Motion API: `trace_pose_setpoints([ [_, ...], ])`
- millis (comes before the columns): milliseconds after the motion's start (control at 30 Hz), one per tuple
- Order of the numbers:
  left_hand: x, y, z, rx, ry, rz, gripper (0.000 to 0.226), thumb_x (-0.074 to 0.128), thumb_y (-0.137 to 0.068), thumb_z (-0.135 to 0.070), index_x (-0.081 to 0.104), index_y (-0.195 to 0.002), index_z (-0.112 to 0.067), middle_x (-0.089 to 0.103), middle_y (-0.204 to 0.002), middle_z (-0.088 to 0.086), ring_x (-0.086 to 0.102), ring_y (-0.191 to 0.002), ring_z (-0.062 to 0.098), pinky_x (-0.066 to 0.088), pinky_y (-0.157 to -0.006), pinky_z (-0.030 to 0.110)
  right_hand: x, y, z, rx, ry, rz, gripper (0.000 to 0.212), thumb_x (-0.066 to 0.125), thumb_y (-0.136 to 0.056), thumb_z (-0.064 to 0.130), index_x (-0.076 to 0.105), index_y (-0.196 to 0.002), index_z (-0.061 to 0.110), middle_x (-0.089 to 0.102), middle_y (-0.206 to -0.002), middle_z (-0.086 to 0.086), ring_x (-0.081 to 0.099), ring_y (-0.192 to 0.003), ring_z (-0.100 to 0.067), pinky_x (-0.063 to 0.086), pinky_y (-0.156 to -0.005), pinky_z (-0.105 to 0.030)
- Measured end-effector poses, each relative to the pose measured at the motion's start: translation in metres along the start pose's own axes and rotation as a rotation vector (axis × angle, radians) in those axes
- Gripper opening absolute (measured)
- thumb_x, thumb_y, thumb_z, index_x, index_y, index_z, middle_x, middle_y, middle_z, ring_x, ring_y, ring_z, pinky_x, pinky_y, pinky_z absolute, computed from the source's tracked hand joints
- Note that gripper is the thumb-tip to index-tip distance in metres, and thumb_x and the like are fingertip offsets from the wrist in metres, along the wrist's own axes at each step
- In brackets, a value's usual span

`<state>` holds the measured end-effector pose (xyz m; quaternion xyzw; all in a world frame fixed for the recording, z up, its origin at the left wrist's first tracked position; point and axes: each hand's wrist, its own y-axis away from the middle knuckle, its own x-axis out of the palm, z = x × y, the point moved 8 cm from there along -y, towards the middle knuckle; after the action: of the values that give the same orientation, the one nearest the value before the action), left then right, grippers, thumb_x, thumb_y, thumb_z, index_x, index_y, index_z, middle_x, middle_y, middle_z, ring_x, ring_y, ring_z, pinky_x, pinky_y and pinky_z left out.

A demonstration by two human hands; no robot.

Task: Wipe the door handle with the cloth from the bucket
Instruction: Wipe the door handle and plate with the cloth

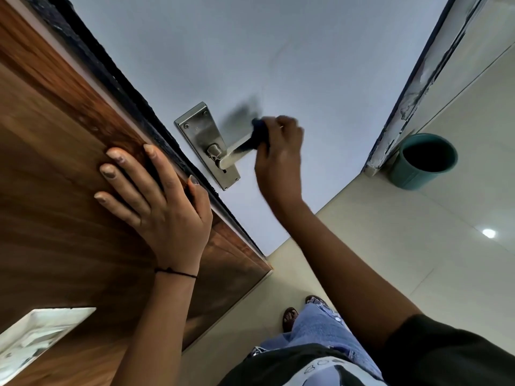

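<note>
A steel lever door handle (232,154) sticks out from a long steel backplate (199,132) on the pale grey door (292,65). My right hand (280,151) is closed around a dark blue cloth (260,133), which is wrapped over the outer end of the lever. The hand and the cloth are blurred. Flat on the brown wooden panel (55,162) left of the door edge lies my left hand (156,196), fingers spread, holding nothing. The teal bucket (423,161) stands on the floor at the right, by the door frame.
The door's dark edge (133,107) runs diagonally between the wooden panel and the grey door. A worn white door frame (412,87) rises at the right. Glossy cream floor tiles (418,260) lie below. My legs and sandalled feet (291,319) are at the bottom. A white switch plate (36,338) sits lower left.
</note>
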<state>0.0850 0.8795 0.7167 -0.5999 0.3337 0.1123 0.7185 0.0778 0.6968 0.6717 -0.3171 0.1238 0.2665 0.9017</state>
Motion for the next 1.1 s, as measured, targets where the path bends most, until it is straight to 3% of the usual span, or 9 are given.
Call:
trace_pose_setpoints([
  [133, 0.001, 0.000, 0.000, -0.011, 0.001, -0.001, 0.065, 0.052, -0.089, -0.024, 0.024, -0.142, 0.003, 0.039, -0.135, 0.043, 0.021, -0.127, 0.050, 0.018, -0.103, 0.064, 0.020, 0.026, 0.040, -0.333, 0.180, 0.226, 0.026, 0.054, -0.085, 0.001, 0.065, -0.108, -0.002, 0.062, -0.106, -0.023, 0.057, -0.094, -0.038, 0.051, -0.077, -0.043],
  [233, 0.000, 0.000, 0.000, 0.003, 0.001, -0.004, 0.066, 0.053, -0.088, -0.023, 0.024, -0.141, 0.003, 0.038, -0.135, 0.043, 0.019, -0.127, 0.050, 0.014, -0.104, 0.062, 0.004, -0.011, 0.012, -0.275, 0.253, 0.154, 0.020, 0.055, -0.083, -0.003, 0.066, -0.099, 0.000, 0.061, -0.099, -0.023, 0.055, -0.085, -0.038, 0.050, -0.068, -0.044],
  [333, -0.001, -0.001, 0.000, 0.004, -0.005, -0.008, 0.066, 0.053, -0.087, -0.022, 0.024, -0.141, 0.003, 0.039, -0.134, 0.043, 0.019, -0.127, 0.049, 0.014, -0.104, 0.061, 0.005, -0.019, 0.010, -0.214, 0.355, 0.141, 0.028, 0.047, -0.075, -0.009, 0.065, -0.096, -0.003, 0.060, -0.100, -0.023, 0.054, -0.086, -0.038, 0.050, -0.069, -0.045],
  [533, -0.003, -0.001, -0.001, 0.013, -0.003, -0.009, 0.065, 0.053, -0.088, -0.023, 0.025, -0.141, 0.003, 0.039, -0.134, 0.043, 0.020, -0.127, 0.049, 0.015, -0.104, 0.061, 0.030, 0.023, 0.049, -0.408, 0.276, 0.296, 0.023, 0.060, -0.079, -0.001, 0.066, -0.100, -0.001, 0.063, -0.103, -0.020, 0.057, -0.090, -0.037, 0.051, -0.074, -0.042],
  [700, -0.003, -0.001, 0.000, 0.007, -0.002, -0.007, 0.066, 0.053, -0.087, -0.023, 0.026, -0.141, 0.003, 0.039, -0.135, 0.043, 0.020, -0.127, 0.049, 0.014, -0.105, 0.061, 0.003, -0.007, 0.007, -0.137, 0.163, 0.054, 0.022, 0.052, -0.086, 0.001, 0.067, -0.101, -0.001, 0.059, -0.101, -0.021, 0.053, -0.090, -0.037, 0.050, -0.071, -0.043],
  [833, -0.003, -0.002, -0.001, 0.011, -0.009, -0.018, 0.065, 0.053, -0.088, -0.023, 0.026, -0.141, 0.004, 0.040, -0.134, 0.043, 0.022, -0.127, 0.049, 0.016, -0.104, 0.062, 0.027, 0.041, 0.040, -0.172, -0.045, 0.168, 0.036, 0.047, -0.091, 0.017, 0.064, -0.119, 0.002, 0.059, -0.110, -0.022, 0.049, -0.103, -0.033, 0.049, -0.086, -0.042],
  [900, -0.003, -0.001, -0.001, 0.011, -0.001, -0.013, 0.064, 0.052, -0.088, -0.023, 0.027, -0.141, 0.004, 0.040, -0.134, 0.043, 0.022, -0.127, 0.050, 0.017, -0.104, 0.063, 0.033, 0.053, 0.043, -0.172, -0.098, 0.203, 0.038, 0.049, -0.091, 0.013, 0.060, -0.126, 0.003, 0.057, -0.117, -0.021, 0.048, -0.109, -0.032, 0.047, -0.092, -0.038],
  [1033, -0.003, -0.001, 0.000, 0.009, 0.011, -0.015, 0.065, 0.052, -0.088, -0.023, 0.027, -0.141, 0.004, 0.039, -0.135, 0.043, 0.023, -0.127, 0.051, 0.017, -0.104, 0.064, 0.024, 0.034, -0.005, 0.184, -0.309, 0.045, 0.041, 0.051, -0.087, -0.002, 0.058, -0.127, 0.005, 0.048, -0.121, -0.015, 0.047, -0.116, -0.028, 0.042, -0.104, -0.035],
  [1100, -0.002, -0.001, 0.000, 0.005, 0.009, -0.010, 0.066, 0.052, -0.087, -0.023, 0.027, -0.141, 0.004, 0.039, -0.135, 0.043, 0.024, -0.127, 0.051, 0.015, -0.104, 0.063, 0.018, 0.019, -0.030, 0.356, -0.434, -0.060, 0.038, 0.048, -0.088, 0.001, 0.057, -0.123, 0.011, 0.046, -0.120, -0.008, 0.058, -0.108, -0.026, 0.052, -0.094, -0.042],
])
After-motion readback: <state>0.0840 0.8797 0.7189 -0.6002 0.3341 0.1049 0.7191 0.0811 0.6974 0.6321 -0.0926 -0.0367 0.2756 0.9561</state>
